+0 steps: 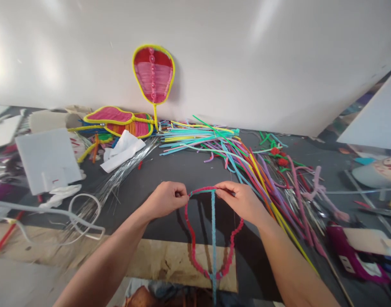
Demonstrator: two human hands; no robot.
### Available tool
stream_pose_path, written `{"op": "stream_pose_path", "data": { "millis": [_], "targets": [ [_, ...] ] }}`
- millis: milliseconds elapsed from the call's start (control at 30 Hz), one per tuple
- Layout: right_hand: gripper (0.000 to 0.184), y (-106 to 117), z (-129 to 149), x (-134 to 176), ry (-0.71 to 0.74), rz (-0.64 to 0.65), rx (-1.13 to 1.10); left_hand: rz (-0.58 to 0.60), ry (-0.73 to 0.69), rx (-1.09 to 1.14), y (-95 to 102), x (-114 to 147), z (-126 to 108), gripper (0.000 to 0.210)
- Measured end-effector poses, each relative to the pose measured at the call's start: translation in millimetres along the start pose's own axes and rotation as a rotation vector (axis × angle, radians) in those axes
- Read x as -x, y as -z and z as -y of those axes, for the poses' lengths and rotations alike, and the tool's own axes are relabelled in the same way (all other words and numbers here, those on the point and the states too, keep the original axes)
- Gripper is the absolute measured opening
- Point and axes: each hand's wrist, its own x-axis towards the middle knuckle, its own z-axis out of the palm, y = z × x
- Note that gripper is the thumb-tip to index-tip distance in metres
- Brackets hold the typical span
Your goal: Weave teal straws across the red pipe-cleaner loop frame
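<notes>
Between my two hands hangs a loop of red pipe cleaner [192, 238], with a light blue pipe cleaner [213, 230] running down its middle and past its lower edge. My left hand [167, 198] pinches the loop at its upper left corner. My right hand [236, 198] pinches the top edge just right of where the blue stem meets it. The fingers of both hands are closed. A teal strand lies along the top red edge. The loop is held above the dark table [172, 175] and a brown board [163, 260].
Behind stands a yellow-rimmed pink fan shape [153, 79], with more such shapes [118, 119] lying left. Many coloured pipe cleaners [201, 136] spread to the right. Thin metal wires [125, 164], white paper [48, 157] and a white cable [86, 221] lie left. A purple tool [355, 256] sits right.
</notes>
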Motion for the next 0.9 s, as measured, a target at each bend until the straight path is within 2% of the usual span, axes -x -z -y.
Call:
{"op": "stream_pose_path", "data": {
  "millis": [67,233,333,400,567,767,900],
  "targets": [
    [0.020,0,-2,0,-0.003,-0.002,-0.005,0.018,-0.011,-0.002,2.4,1,1,0.023],
    [0.024,2,-10,-3,-0.006,0.047,-0.108,0.236,-0.017,0.181,16.4,1,7,0.044],
    [0.025,0,-8,-3,-0.011,0.072,-0.142,0.175,0.022,0.294,16.7,0,6,0.050],
    [0.023,-4,-3,-2,-0.002,0.067,-0.131,0.131,0.009,0.287,10.9,-1,3,0.048],
    [0.026,-11,4,0,0.008,0.123,-0.155,0.154,-0.021,0.198,-8.3,0,-1,0.035],
    [0.050,-5,-14,-2,-0.168,0.157,-0.515,0.146,0.017,0.240,-6.7,2,-3,0.031],
    [0.055,-2,-17,-1,-0.250,0.272,-0.714,0.085,0.008,0.200,-0.3,1,-1,0.030]
  ]
}}
